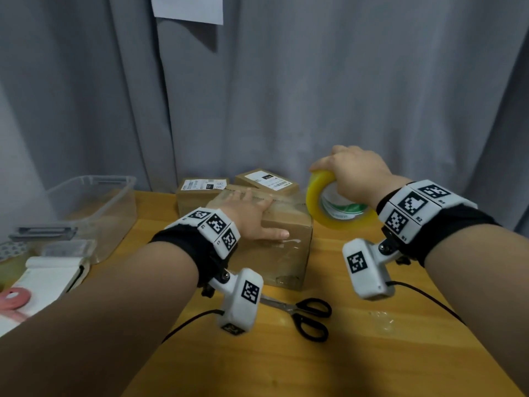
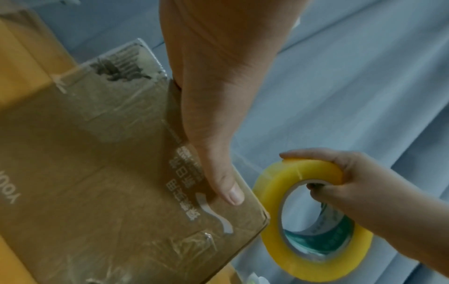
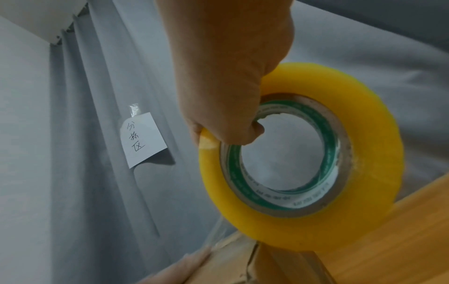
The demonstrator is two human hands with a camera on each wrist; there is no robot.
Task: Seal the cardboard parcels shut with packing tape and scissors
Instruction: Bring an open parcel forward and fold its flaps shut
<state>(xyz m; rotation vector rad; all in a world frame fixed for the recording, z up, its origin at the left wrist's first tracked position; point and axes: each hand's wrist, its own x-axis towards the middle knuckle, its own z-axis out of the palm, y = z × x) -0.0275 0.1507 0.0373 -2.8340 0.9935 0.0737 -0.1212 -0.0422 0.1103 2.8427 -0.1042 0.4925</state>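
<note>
A cardboard parcel (image 1: 286, 250), two labelled parcels (image 1: 200, 193) behind it, black-handled scissors (image 1: 309, 316) in front and a clear plastic bin (image 1: 94, 207) at the left are being carried by the wooden bench (image 1: 372, 353).

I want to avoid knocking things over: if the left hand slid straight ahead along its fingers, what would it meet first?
The left hand lies flat on the front parcel, fingers aimed at the back. Probably first the labelled boxes behind it, then the curtain; depth is unclear.
</note>
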